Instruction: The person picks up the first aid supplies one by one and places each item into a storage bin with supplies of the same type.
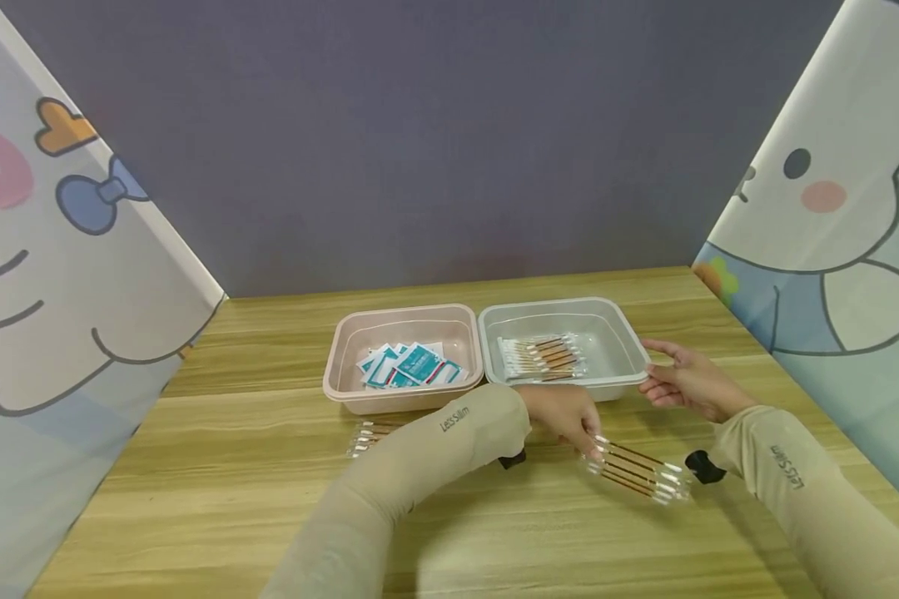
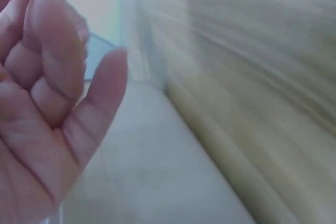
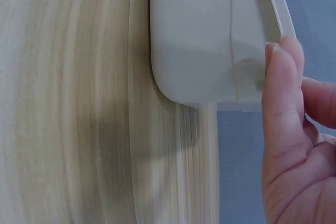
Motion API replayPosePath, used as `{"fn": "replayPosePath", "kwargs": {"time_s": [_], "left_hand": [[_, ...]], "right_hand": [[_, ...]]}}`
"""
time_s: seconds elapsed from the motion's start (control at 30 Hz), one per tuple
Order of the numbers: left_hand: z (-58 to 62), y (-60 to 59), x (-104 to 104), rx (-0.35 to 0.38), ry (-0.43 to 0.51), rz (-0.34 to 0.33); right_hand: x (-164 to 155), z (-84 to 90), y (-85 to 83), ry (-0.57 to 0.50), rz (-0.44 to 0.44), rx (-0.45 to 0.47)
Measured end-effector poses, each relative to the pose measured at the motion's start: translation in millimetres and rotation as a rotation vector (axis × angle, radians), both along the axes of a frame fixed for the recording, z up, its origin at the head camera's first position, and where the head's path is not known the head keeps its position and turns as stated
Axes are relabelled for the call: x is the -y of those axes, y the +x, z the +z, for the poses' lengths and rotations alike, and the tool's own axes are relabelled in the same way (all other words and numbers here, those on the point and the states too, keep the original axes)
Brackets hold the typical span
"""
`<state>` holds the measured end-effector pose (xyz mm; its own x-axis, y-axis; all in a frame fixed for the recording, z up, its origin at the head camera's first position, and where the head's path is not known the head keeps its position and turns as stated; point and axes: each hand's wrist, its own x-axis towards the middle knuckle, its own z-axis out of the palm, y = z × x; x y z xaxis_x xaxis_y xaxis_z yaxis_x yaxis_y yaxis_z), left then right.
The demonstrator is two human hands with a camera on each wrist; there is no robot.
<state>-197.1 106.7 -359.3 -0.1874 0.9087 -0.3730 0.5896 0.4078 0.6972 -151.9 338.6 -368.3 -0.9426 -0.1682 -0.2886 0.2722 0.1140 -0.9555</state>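
My left hand (image 1: 565, 414) reaches across the front of the table and pinches one end of a clear pack of brown-stemmed cotton swabs (image 1: 638, 472), which sticks out to the right. In the left wrist view the curled fingers (image 2: 58, 51) show, with the pack mostly out of frame. A grey plastic bin (image 1: 629, 383) holds similar swab packs (image 1: 547, 356). At its right end my right hand (image 1: 685, 383) pinches the rim between thumb and finger; the right wrist view shows the fingertips right on that rim.
Left of the grey bin, a pink bin (image 1: 333, 387) holds several blue-and-white sachets (image 1: 419, 364). Another swab pack (image 1: 370, 433) lies on the wooden table (image 1: 217, 466), partly hidden behind the left sleeve. A dark panel (image 1: 449, 150) stands behind the table, with cartoon-printed panels at both sides.
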Motion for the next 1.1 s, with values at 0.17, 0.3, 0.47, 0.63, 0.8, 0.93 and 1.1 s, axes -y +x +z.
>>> {"fn": "replayPosePath", "kwargs": {"time_s": [0.17,0.3,0.47,0.63,0.8,0.93,1.1], "left_hand": [[7.5,-4.3,10,0.044,0.059,0.09],[15.6,-11.4,19,0.079,0.139,0.125],[30.8,-20.4,30,0.044,0.217,0.162],[41.7,-26.6,43,0.026,0.223,0.284],[45.3,-35.8,55,0.088,0.224,0.435],[45.7,-46.5,62,0.188,0.251,0.537],[50.0,-59.0,68,0.293,0.275,0.653]], "right_hand": [[0,0.1,0.7,-0.008,-0.005,0.001],[0,0.8,0.9,-0.01,-0.011,0.002],[-1,2.6,0.2,0.077,-0.018,-0.035],[-1,3.6,-0.4,0.126,-0.019,-0.016],[1,3.7,-1.0,0.084,-0.007,0.004],[1,3.9,-0.2,0.082,-0.007,0.008],[3,4.1,0.3,0.111,-0.007,0.018]]}}
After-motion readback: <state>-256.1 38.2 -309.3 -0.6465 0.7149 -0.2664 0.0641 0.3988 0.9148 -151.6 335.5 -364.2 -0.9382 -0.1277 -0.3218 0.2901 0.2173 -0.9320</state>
